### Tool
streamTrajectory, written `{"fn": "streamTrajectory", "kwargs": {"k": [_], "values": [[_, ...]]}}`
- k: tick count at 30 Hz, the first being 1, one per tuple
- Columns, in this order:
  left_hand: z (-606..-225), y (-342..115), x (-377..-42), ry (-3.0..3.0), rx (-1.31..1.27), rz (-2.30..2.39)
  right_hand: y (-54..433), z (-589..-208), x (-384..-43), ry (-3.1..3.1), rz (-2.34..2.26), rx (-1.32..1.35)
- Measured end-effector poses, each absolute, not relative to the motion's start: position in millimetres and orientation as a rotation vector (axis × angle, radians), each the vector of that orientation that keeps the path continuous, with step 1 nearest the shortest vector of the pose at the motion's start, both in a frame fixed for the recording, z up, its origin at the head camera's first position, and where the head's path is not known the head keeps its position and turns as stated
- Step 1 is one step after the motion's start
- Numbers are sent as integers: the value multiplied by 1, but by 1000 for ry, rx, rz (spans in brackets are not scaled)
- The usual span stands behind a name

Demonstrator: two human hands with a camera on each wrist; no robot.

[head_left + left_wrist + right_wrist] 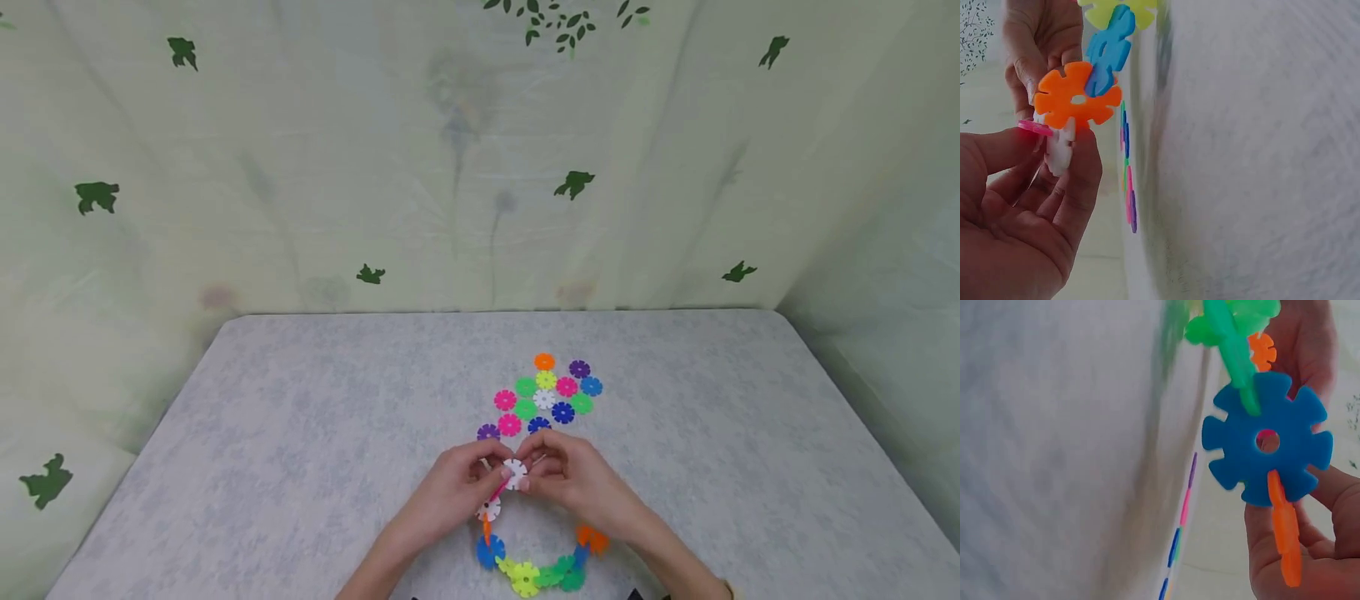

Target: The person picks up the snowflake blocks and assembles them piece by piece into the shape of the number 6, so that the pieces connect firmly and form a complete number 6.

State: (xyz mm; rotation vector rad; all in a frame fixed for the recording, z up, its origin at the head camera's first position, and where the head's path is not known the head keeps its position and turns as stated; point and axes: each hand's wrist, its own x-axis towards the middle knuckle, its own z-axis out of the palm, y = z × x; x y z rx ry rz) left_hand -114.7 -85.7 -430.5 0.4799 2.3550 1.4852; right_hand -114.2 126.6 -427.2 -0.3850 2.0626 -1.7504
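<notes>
A chain of notched plastic snowflake discs curves below both hands. My left hand (459, 485) pinches the pink snowflake disc (1035, 128) at the chain's left end, seen edge-on. A white snowflake disc (515, 476) sits between the hands against the pink one, and the fingertips of my right hand (577, 479) pinch it. Another white disc (489, 510), an orange disc (1063, 94) and a blue disc (491, 552) follow down the chain. Yellow (525, 580) and green discs (572, 577) form its bottom. An orange disc (1286, 537) hangs from a blue disc (1235, 440) at the right end.
Loose snowflake discs lie flat on the grey table (300, 433) beyond the hands, among them a pink disc (506, 400), a purple disc (580, 369) and a green disc (582, 404). A pale curtain (315, 167) with leaf prints hangs behind the table.
</notes>
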Motion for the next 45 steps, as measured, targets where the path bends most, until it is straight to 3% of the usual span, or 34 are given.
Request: {"fn": "streamTrajectory", "kwargs": {"k": [14,24,35,45], "values": [[-433,-104,-123,2280,431,1508,120,-432,-176,2432,-1265,-796],[-435,-108,-126,2260,458,1519,98,-435,-204,2459,-951,-936],[-436,-108,-127,2281,473,1510,93,-439,-208,2467,-967,-916],[-434,-105,-126,2271,456,1522,101,-433,-190,2570,-1050,-791]]}}
